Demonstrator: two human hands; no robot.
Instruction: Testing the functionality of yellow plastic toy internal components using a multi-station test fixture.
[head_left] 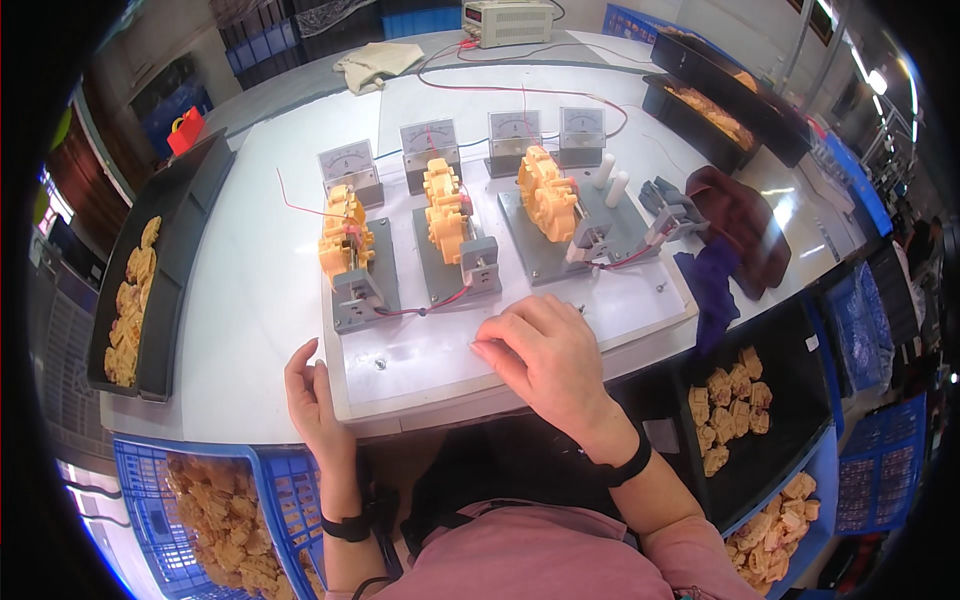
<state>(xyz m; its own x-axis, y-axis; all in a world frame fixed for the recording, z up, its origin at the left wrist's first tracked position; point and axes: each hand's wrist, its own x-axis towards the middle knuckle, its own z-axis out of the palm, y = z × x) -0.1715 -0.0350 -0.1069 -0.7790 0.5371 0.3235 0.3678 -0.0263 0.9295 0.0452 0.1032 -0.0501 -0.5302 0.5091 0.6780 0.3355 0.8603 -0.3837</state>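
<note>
My left hand [316,405] is at the left edge of a white board [430,375], open, its fingers loosely bent and apart. Lying on the front of that board, my right hand [548,358] is closed, thumb against forefinger; whatever it may hold is hidden. Beyond my hands stand three test fixtures with grey bases, each bearing a yellow plastic gear housing: a left one [338,232], a middle one [443,215] and a right one [547,200]. Grey motor-like blocks [358,292] with red and black wires sit at their near ends. Neither hand touches the housings.
Behind the fixtures stand several analog panel meters [429,143] and a power supply [508,22]. Two white pegs [617,190] and dark cloths [745,225] are to the right. Black trays [165,345] and blue crates [290,490] of yellow parts flank me.
</note>
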